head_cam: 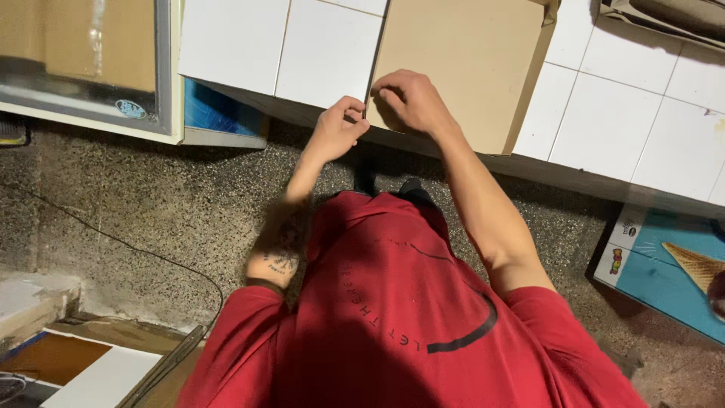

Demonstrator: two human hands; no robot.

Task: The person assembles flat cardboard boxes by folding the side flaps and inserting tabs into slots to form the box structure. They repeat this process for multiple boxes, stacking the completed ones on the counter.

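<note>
Pinching flat tan cardboard sheet edge: left hand fingers together, right hand curled on it; glossy white-tiled worktop.

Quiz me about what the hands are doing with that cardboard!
1. True or false: the right hand rests on the tan cardboard sheet.
2. What does the cardboard lie on? A) a white tiled counter B) a green rug C) a chair
3. Fill in: beside the right hand, the left hand is at the sheet's near corner, and the person's shirt is coloured ____.

Key: 1 true; 2 A; 3 red.
</note>
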